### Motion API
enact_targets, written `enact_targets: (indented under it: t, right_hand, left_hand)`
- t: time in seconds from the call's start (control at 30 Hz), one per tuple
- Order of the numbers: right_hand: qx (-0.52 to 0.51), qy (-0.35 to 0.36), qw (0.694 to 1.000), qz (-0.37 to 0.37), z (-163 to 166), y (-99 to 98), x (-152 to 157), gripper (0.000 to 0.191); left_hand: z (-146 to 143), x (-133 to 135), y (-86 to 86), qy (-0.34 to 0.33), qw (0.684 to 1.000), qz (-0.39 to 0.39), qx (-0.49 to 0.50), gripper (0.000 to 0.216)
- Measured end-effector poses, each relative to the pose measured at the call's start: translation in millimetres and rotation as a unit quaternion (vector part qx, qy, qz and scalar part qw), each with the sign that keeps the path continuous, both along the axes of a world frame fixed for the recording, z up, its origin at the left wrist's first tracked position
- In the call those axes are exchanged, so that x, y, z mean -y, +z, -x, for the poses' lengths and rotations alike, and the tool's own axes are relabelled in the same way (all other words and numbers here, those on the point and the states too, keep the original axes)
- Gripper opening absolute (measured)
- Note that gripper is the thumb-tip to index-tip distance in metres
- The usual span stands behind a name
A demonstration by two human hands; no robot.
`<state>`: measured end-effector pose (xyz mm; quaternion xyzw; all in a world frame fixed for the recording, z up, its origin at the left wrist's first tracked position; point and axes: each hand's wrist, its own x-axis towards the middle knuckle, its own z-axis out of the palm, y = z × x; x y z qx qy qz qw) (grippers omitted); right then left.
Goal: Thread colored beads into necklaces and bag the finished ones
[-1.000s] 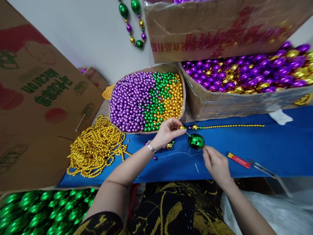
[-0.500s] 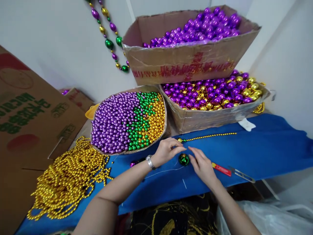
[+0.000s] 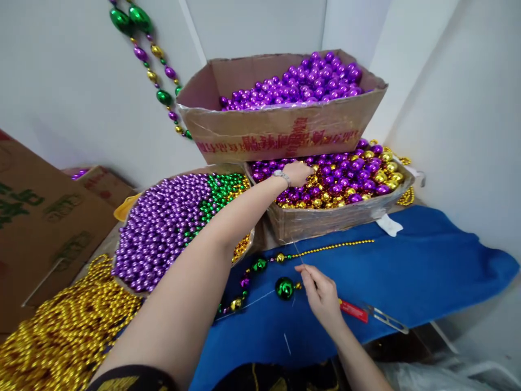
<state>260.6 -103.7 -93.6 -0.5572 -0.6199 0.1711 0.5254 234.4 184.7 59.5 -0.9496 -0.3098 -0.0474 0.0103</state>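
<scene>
My left hand [image 3: 299, 174] reaches into the lower cardboard box [image 3: 325, 220] of large purple and gold beads [image 3: 344, 174]. Its fingers are bunched down at the beads, and whatever they pinch cannot be made out. Low over the blue cloth, my right hand [image 3: 323, 297] pinches a thin string [image 3: 300, 254], whose free end points up toward the box. A large shiny green bead [image 3: 284, 288] and a small gold bead [image 3: 298, 285] sit just left of that hand. Behind them, a strand of mixed green, purple and gold beads [image 3: 259, 264] curves along the cloth, ending in small gold beads [image 3: 334, 248].
A box of purple beads [image 3: 285, 127] is stacked above. To the left stands a bin of small purple, green and gold beads [image 3: 163, 228], beside piled gold bead strands [image 3: 73, 309]. A red-handled cutter [image 3: 353, 310] lies on the blue cloth [image 3: 439, 260]. A bead necklace [image 3: 164, 98] hangs on the wall.
My left hand has left the string and moved up into the box of purple and gold beads. My right hand keeps the string pinched. The camera view has shifted.
</scene>
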Motion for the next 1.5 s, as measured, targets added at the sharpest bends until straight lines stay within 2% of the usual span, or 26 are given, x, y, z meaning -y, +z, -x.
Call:
enact_targets:
  t: [0.07, 0.13, 0.2, 0.23, 0.27, 0.33, 0.43, 0.5, 0.63, 0.77, 0.87, 1.2, 1.37, 1.5]
  right_hand:
    - [0.013, -0.007, 1.000, -0.004, -1, 0.6, 2, 0.025]
    - [0.025, -0.024, 0.999, -0.006, -4, 2.4, 3, 0.024]
    - [0.040, -0.042, 0.998, -0.007, -7, 5.7, 5, 0.023]
    - [0.046, -0.047, 0.998, -0.010, -9, 7.7, 7, 0.023]
    - [0.054, -0.049, 0.997, -0.015, -10, 9.7, 8, 0.023]
    - [0.072, -0.046, 0.996, -0.038, -12, 13.1, 12, 0.021]
    - [0.108, -0.036, 0.990, -0.085, -11, 15.2, 17, 0.020]
    - [0.134, -0.024, 0.985, -0.109, -7, 15.1, 20, 0.020]
    - [0.169, 0.007, 0.978, -0.125, 1, 14.5, 22, 0.023]
    - [0.191, 0.017, 0.972, -0.137, 7, 13.9, 23, 0.022]
    - [0.201, 0.022, 0.970, -0.132, 8, 11.3, 23, 0.021]
    - [0.221, 0.029, 0.965, -0.141, 7, 6.7, 26, 0.022]
    - [0.230, 0.029, 0.963, -0.140, 6, 6.2, 27, 0.021]
    - [0.256, 0.025, 0.956, -0.144, 5, 6.1, 27, 0.021]
  left_hand:
    - [-11, -14, -5.0, 0.005, 0.999, 0.010, -0.042, 0.032]
    - [-7, -12, -4.7, 0.008, 1.000, 0.005, -0.027, 0.032]
    - [12, 3, -0.3, -0.016, 0.999, 0.023, 0.045, 0.034]
    - [26, 16, 1.9, -0.038, 0.992, 0.057, 0.109, 0.034]
    - [43, 31, 3.2, -0.062, 0.975, 0.108, 0.186, 0.035]
    - [81, 66, 0.6, -0.084, 0.906, 0.238, 0.339, 0.040]
    - [136, 120, -17.9, -0.028, 0.795, 0.375, 0.475, 0.046]
    - [163, 148, -35.4, 0.026, 0.740, 0.425, 0.521, 0.043]
    - [191, 177, -61.9, 0.088, 0.674, 0.458, 0.572, 0.046]
    - [202, 187, -68.0, 0.096, 0.632, 0.482, 0.599, 0.045]
    - [206, 191, -67.8, 0.092, 0.618, 0.497, 0.602, 0.042]
    - [207, 193, -68.7, 0.083, 0.610, 0.508, 0.602, 0.040]
    - [210, 192, -70.6, 0.081, 0.618, 0.508, 0.594, 0.039]
    - [212, 196, -68.9, 0.074, 0.643, 0.498, 0.576, 0.038]
